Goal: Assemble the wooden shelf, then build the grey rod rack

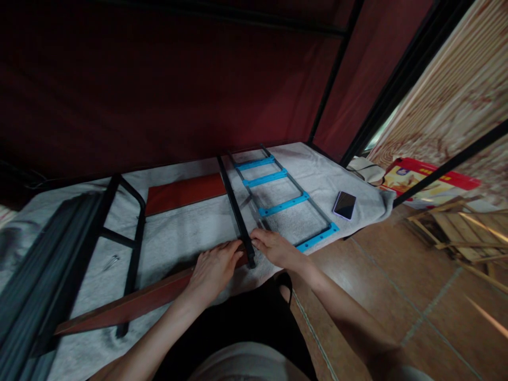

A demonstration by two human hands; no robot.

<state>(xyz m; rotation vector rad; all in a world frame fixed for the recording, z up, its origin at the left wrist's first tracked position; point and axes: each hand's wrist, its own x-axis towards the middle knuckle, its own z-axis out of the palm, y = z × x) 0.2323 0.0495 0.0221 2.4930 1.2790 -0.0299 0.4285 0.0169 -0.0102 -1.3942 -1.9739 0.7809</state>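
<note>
A reddish-brown board stands on its edge along the near side of the grey cloth. My left hand is closed over the top of its right end, thumb and fingertips beside a black metal bar. My right hand meets this bar from the right, fingers curled against its near end; the fingertips are partly hidden. A second orange-brown board lies behind, its right end at the bar. To the left, a black tubular frame meets the boards' left ends.
On the grey cloth lie a blue-runged ladder-like frame, a phone, small metal pieces and a stack of dark slats. A dark red curtain hangs behind. A wooden crate stands on the tiled floor at right.
</note>
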